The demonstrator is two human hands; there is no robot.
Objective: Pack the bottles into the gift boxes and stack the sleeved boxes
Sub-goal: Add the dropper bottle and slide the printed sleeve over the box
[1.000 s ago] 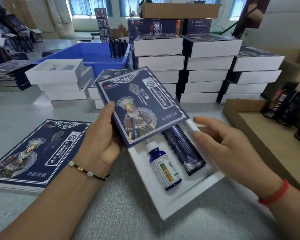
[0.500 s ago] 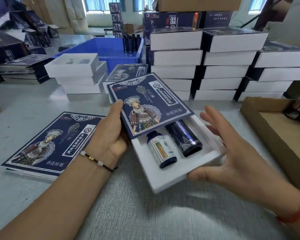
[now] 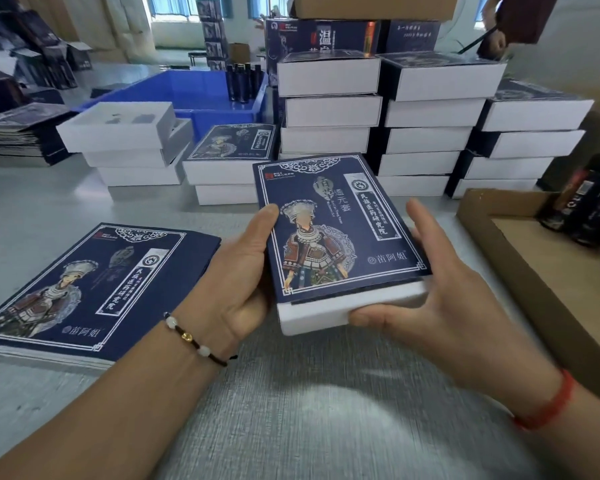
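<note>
- Stack of flat navy printed sleeves (image 3: pixel 94 285): lying near left edge of grey bench (image 3: pixel 309 410).
- Left hand (image 3: pixel 243 268): gripping left side of navy printed sleeve (image 3: pixel 336 223), thumb on top.
- White gift box (image 3: pixel 343 306): held above bench middle, almost fully inside sleeve, near end protruding.
- Right hand (image 3: pixel 440 296): fingers straight along box's right side, thumb pressing white near end.
- Stacks of sleeved white boxes (image 3: pixel 426 129): along far edge.
- Brown cardboard tray (image 3: pixel 520 265): right edge, dark bottles (image 3: pixel 582 202) inside.
</note>
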